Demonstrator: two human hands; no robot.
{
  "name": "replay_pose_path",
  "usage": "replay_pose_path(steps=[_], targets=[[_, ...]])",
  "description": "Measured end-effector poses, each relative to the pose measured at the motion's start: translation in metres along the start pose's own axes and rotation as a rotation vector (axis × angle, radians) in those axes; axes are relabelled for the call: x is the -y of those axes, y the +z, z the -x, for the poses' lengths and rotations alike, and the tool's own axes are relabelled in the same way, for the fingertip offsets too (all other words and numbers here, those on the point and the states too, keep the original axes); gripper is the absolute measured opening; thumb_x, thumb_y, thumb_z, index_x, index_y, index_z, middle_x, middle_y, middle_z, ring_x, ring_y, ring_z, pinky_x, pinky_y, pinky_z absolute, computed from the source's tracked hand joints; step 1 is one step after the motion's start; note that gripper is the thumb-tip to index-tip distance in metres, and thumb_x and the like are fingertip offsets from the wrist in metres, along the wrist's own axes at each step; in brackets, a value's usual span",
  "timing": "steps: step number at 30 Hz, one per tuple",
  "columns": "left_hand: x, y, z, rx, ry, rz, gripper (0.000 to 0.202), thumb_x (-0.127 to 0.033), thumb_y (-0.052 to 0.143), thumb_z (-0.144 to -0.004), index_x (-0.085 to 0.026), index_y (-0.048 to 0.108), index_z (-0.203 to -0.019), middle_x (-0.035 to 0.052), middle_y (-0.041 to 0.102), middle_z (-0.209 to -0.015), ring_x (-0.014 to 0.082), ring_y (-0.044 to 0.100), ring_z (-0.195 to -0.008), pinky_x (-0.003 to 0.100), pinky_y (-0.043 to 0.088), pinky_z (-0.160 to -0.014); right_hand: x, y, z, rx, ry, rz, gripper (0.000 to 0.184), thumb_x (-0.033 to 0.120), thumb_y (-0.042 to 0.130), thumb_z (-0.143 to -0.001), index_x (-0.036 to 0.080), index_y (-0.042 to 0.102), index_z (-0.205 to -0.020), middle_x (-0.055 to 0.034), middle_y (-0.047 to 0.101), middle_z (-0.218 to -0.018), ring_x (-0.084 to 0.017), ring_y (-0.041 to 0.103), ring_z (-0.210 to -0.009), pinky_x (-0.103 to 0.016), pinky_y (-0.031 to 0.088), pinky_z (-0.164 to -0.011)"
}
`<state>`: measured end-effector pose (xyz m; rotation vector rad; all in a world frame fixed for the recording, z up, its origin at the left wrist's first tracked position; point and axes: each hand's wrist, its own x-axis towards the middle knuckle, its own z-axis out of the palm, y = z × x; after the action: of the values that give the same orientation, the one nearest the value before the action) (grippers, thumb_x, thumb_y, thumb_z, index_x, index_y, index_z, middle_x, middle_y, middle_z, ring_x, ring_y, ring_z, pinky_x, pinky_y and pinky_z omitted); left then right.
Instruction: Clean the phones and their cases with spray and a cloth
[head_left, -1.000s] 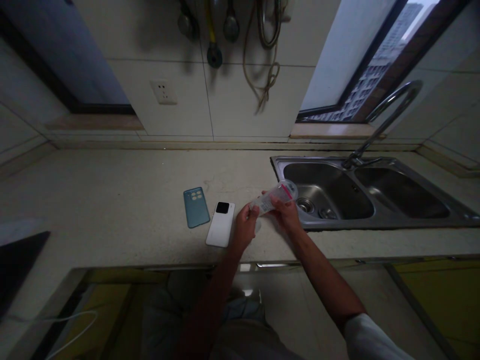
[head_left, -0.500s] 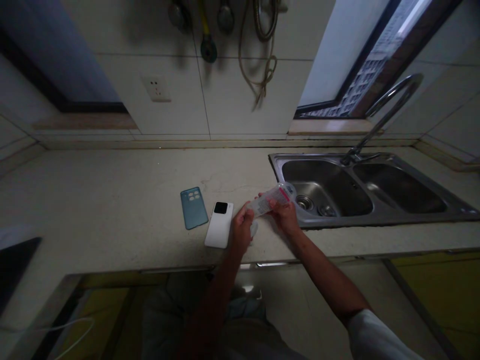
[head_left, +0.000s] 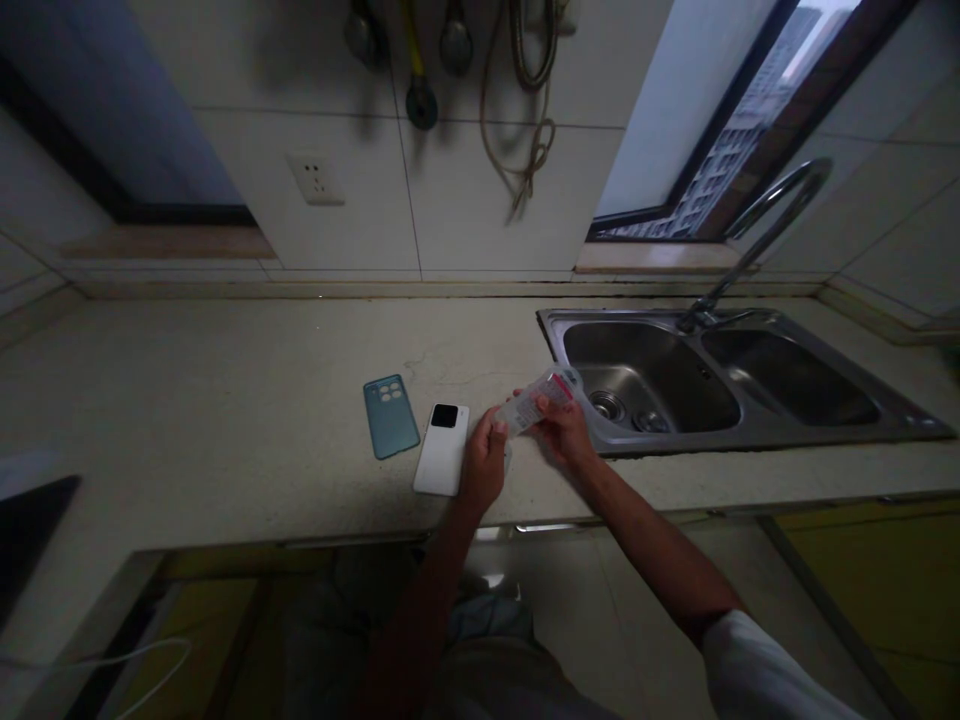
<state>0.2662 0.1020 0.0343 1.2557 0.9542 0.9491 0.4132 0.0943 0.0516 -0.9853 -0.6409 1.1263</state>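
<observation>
Thing: clear plastic packet [head_left: 538, 398] with a pink label, held over the counter edge at the sink's left corner, lower middle of the frame.
Handling: likely light, thin and slippery; best gripped mid-body.
Fingers: left hand [head_left: 484, 462] curled together, pinching the packet's lower end; right hand [head_left: 564, 432] closed around its body.
Nearby: sink [head_left: 675, 447] to the right; white phone [head_left: 441, 450] and teal phone [head_left: 391, 416] on the counter [head_left: 225, 400] to the left.

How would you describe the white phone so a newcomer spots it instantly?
From the double steel sink, go left along the pale countertop past the person's left hand. The white phone lies there, back up, with a black square camera block, unlike the teal phone just left of it.
</observation>
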Motion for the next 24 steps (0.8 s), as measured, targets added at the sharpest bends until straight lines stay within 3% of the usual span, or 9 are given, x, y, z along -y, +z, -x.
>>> replay_pose_path(steps=[2,4,7,12,15,19,24], targets=[[0.002,0.000,0.003,-0.020,0.132,-0.041,0.045,-0.047,0.042,-0.097,-0.018,0.058,-0.127,0.0096,0.067,-0.119,0.0223,0.057,-0.114,0.032,0.043,-0.099,-0.001,0.000,0.000,0.008,0.005,0.007,0.041,0.048,0.087,-0.061,0.023,0.069,-0.088,-0.0068,0.078,-0.092,-0.031,0.074,-0.096,-0.043,0.064,-0.076],[0.002,-0.001,0.004,-0.069,0.180,-0.099,0.041,-0.043,0.041,-0.097,-0.018,0.058,-0.125,0.0103,0.067,-0.118,0.0224,0.059,-0.111,0.032,0.044,-0.096,-0.002,0.001,0.001,0.013,0.009,0.013,0.042,0.048,0.087,-0.061,0.023,0.069,-0.089,-0.0065,0.078,-0.091,-0.031,0.074,-0.094,-0.041,0.064,-0.073],[-0.006,-0.005,0.002,-0.091,0.141,-0.222,0.034,-0.033,0.045,-0.093,-0.017,0.060,-0.120,0.0091,0.070,-0.104,0.0208,0.062,-0.095,0.031,0.047,-0.082,-0.002,0.002,0.001,0.006,-0.006,0.005,0.044,0.051,0.087,-0.060,0.023,0.068,-0.089,-0.0061,0.078,-0.088,-0.030,0.075,-0.090,-0.040,0.064,-0.070],[-0.026,-0.008,-0.005,0.107,-0.075,-0.242,0.035,-0.023,0.057,-0.079,-0.018,0.058,-0.114,0.0034,0.071,-0.080,0.0155,0.057,-0.065,0.025,0.041,-0.061,-0.004,0.001,-0.001,-0.022,-0.023,0.019,0.043,0.052,0.086,-0.061,0.023,0.068,-0.087,-0.0048,0.078,-0.087,-0.028,0.075,-0.084,-0.042,0.064,-0.072],[-0.029,-0.008,-0.005,0.100,-0.116,-0.193,0.033,-0.022,0.053,-0.078,-0.016,0.059,-0.110,0.0049,0.073,-0.081,0.0153,0.058,-0.065,0.025,0.040,-0.060,-0.005,-0.002,-0.002,-0.006,-0.023,0.050,0.041,0.051,0.086,-0.061,0.023,0.069,-0.087,-0.0052,0.078,-0.087,-0.028,0.075,-0.084,-0.044,0.064,-0.074],[-0.023,-0.011,-0.002,0.103,-0.048,-0.209,0.031,-0.025,0.048,-0.081,-0.016,0.062,-0.106,0.0066,0.073,-0.085,0.0171,0.061,-0.073,0.026,0.041,-0.063,-0.005,-0.007,-0.003,0.032,0.015,0.082,0.038,0.049,0.086,-0.061,0.023,0.071,-0.085,-0.0051,0.077,-0.083,-0.029,0.075,-0.084,-0.046,0.063,-0.073],[-0.020,-0.017,-0.002,0.149,-0.073,-0.280,0.029,-0.027,0.048,-0.081,-0.017,0.065,-0.102,0.0039,0.070,-0.079,0.0147,0.054,-0.062,0.025,0.036,-0.056,-0.007,-0.009,-0.003,0.067,0.018,0.142,0.040,0.050,0.088,-0.058,0.021,0.072,-0.081,-0.0061,0.078,-0.082,-0.027,0.075,-0.078,-0.043,0.063,-0.072]])
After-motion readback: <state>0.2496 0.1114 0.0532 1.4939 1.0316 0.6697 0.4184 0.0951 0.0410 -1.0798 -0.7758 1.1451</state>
